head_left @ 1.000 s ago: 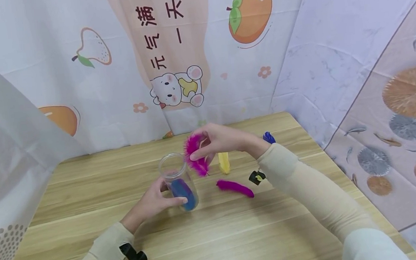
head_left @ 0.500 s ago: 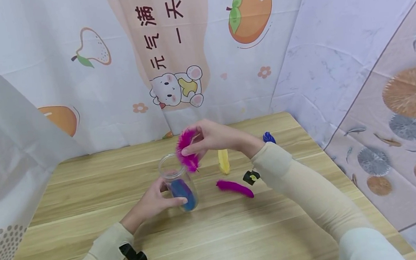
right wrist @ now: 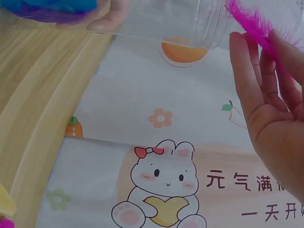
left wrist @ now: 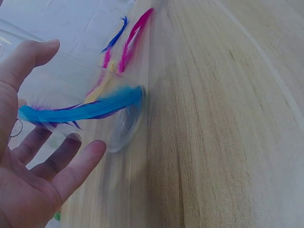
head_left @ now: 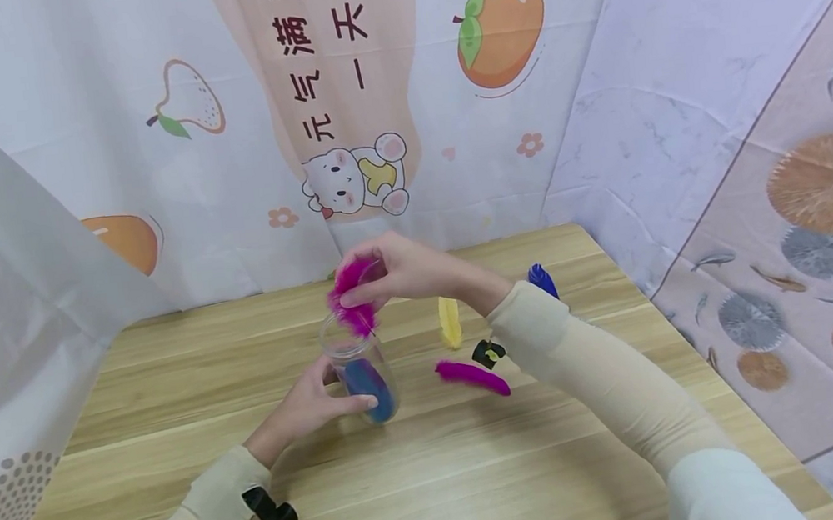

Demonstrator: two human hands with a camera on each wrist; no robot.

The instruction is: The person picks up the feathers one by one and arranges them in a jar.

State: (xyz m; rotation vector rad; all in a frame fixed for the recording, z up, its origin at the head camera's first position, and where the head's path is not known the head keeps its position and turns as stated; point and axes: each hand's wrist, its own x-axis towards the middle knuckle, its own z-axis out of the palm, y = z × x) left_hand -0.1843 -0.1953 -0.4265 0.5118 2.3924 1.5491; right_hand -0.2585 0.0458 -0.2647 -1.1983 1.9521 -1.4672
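Right hand (head_left: 402, 270) has moved over the jar (head_left: 353, 350), pinching a magenta feather (head_left: 356, 318) (left hand (head_left: 316, 405) grips the jar).

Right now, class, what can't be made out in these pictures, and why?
Head: upper end of the yellow feather, behind the right hand.
Head: lower end of the dark-blue feather, behind the right sleeve.
Left wrist: mouth of the jar, past the left edge.
Right wrist: most of the left hand, above the top edge.

Jar (head_left: 356, 356) I'm gripping: clear, smooth, glossy; glass or plastic, can't tell. Feather (head_left: 349, 280) I'm pinching: fluffy, matt. Tabletop (head_left: 436, 467): wood grain, smooth, faint sheen. Beyond its far edge: creased, matt cloth (head_left: 446, 98).
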